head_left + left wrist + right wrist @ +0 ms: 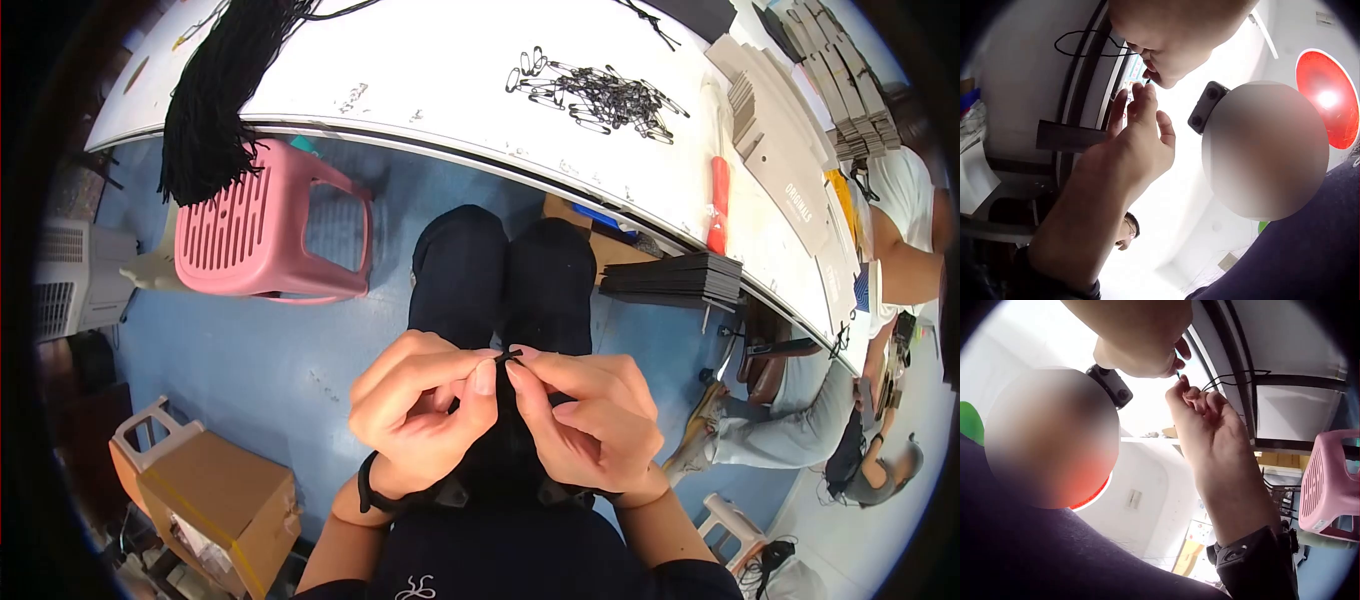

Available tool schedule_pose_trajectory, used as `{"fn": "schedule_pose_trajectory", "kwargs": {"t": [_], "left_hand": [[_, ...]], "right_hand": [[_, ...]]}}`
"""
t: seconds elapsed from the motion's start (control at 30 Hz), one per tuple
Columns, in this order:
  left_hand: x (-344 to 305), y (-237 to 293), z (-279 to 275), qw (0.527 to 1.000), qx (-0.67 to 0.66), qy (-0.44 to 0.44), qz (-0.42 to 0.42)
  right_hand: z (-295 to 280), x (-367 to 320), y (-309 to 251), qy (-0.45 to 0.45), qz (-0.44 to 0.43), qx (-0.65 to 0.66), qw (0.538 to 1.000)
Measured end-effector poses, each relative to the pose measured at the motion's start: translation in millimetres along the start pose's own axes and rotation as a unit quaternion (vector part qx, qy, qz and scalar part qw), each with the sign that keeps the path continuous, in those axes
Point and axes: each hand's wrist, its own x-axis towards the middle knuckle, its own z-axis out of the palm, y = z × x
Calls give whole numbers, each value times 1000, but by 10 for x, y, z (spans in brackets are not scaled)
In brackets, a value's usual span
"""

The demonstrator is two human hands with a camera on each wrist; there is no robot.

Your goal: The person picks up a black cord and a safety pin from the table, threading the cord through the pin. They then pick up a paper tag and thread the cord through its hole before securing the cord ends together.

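Note:
Above the lap, my left hand and right hand meet fingertip to fingertip. Between thumb and forefinger, each pinches a short bit of thin black cord. From the hands hangs a loop of this cord, which shows in the left wrist view and again in the right wrist view. The other fingers of both hands are bent in toward the palms. Most of the cord at the pinch is hidden behind the fingertips.
On the white table lie a pile of black safety pins, a bundle of black cords over the edge, a red-handled tool and grey cards. A pink stool stands left; another person sits right.

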Motion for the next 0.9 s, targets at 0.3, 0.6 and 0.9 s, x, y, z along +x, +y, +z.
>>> {"fn": "schedule_pose_trajectory", "kwargs": {"t": [0.3,0.6,0.9], "left_hand": [[-6,-4,-19,999,-8,-27,-15],[8,-49,-38,962,-205,-40,-175],[48,-44,-82,949,-231,-42,-210]], "right_hand": [[7,-25,44,-24,-41,-10,999],[-48,-23,28,-92,109,100,985],[-51,108,92,-75,259,192,944]]}}
